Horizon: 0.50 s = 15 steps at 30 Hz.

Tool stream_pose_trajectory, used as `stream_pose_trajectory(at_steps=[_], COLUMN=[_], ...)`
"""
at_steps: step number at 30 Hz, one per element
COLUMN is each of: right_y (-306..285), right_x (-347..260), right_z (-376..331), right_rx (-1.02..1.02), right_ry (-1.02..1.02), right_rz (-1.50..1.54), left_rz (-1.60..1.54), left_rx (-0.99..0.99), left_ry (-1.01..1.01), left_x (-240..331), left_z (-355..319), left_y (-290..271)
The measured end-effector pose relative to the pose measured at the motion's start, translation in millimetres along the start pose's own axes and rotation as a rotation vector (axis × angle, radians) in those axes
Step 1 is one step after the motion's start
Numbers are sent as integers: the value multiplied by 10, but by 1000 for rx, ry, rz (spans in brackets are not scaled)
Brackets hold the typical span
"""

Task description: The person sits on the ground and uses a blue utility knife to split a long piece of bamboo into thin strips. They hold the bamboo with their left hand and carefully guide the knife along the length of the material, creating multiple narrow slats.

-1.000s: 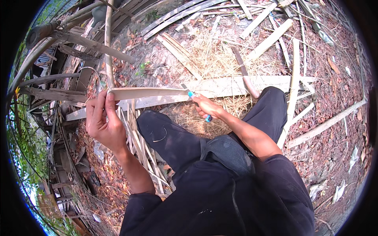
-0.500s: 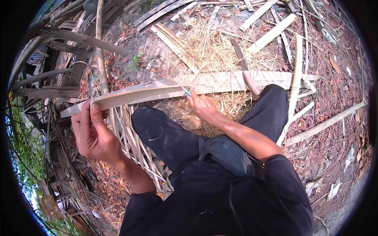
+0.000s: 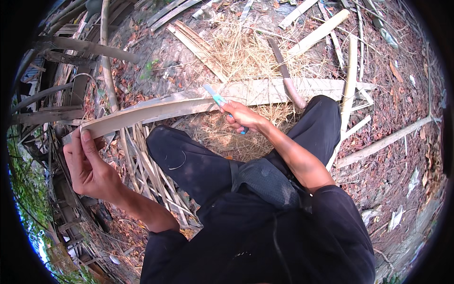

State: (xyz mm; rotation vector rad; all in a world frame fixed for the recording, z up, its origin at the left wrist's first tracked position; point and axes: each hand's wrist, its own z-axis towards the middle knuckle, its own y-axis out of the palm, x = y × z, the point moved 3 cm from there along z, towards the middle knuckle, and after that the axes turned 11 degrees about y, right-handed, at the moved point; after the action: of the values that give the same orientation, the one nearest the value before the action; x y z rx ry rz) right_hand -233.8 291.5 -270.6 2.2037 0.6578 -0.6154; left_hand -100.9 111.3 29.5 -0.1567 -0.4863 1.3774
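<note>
My left hand (image 3: pixel 97 163) pinches the left end of a long, thin, slightly bowed bamboo strip (image 3: pixel 149 112) between thumb and fingers. The strip runs right toward my right hand (image 3: pixel 242 116), which is wrapped round a turquoise utility knife (image 3: pixel 218 99). Its blade points up and left, just past the strip's right end. Whether the blade touches the strip I cannot tell. Beneath lies a broad, pale wooden plank (image 3: pixel 265 93), extending to the right. Across it rests a long-bladed knife with a curved handle (image 3: pixel 294 93), beside my right knee.
Pale shavings (image 3: pixel 241 52) are heaped beyond the plank. Split strips (image 3: pixel 158 165) lie by my left knee. Bamboo poles (image 3: pixel 350 75) stretch along the right, and stacked timber (image 3: pixel 66 113) stands at the left. Leaves and scraps cover the ground.
My left hand has shifted left and slightly down with the strip. In my right hand the knife has turned, so more of its blade and handle shows.
</note>
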Motion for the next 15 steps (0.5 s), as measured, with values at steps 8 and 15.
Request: stream_pose_trajectory(at_steps=[8,15], right_y=[241,400], right_x=[-133,188], right_z=[-436,17], right_rx=[518,688], right_ry=[-449,-363], right_rz=[-830,-1080], left_rz=[81,89], left_rx=[-9,-14], left_ry=[24,89], left_x=[174,333], left_z=[-47,-134], left_y=[30,-16])
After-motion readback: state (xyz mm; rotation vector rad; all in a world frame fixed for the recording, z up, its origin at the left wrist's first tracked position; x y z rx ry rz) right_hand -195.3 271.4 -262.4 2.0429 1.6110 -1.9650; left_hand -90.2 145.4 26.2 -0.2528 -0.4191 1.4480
